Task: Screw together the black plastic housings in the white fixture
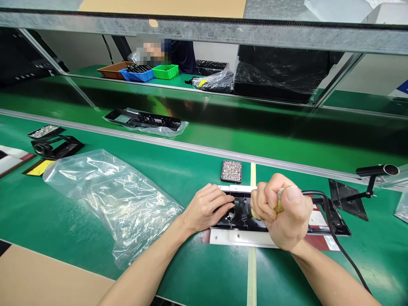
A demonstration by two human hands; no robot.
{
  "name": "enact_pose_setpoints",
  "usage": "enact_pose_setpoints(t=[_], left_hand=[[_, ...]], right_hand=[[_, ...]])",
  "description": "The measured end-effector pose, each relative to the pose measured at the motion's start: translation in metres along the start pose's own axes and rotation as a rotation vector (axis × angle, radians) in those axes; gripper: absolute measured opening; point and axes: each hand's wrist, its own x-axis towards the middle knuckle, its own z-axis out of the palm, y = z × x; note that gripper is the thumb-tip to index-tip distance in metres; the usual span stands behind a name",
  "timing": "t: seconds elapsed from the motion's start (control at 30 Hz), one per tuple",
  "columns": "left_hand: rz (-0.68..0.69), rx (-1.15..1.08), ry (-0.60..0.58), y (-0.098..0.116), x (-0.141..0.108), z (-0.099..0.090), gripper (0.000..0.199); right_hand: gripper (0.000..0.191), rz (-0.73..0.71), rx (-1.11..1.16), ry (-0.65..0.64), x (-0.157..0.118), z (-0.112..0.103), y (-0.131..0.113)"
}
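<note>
A long black plastic housing [240, 214] lies open side up in a white fixture [251, 239] on the green bench. My left hand [210, 206] is closed over the housing's left end, with its fingertips pressed down inside. Above the middle of the housing, my right hand [283, 212] is wrapped around an upright corded electric screwdriver [279, 203]. Only a little of its yellowish body shows between my fingers, and its tip is hidden. From the top of my fist a dark cable [330, 221] runs down to the right. A small black tray of screws [232, 171] sits just behind the fixture.
A clear plastic bag [124, 199] spreads over the left of the bench. Behind the metal rail lies another black housing [143, 120] on plastic film. A tubular holder [378, 171] stands at right. Coloured bins [166, 71] and a person [183, 55] are across the bench.
</note>
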Motion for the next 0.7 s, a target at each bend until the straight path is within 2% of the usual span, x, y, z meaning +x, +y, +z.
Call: enact_pose_setpoints(t=[0.7], left_hand=[[-0.008, 0.013, -0.003, 0.0005, 0.0006, 0.0013, 0.013]], right_hand=[[0.045, 0.013, 0.000, 0.028, 0.0000, 0.0008, -0.0027]])
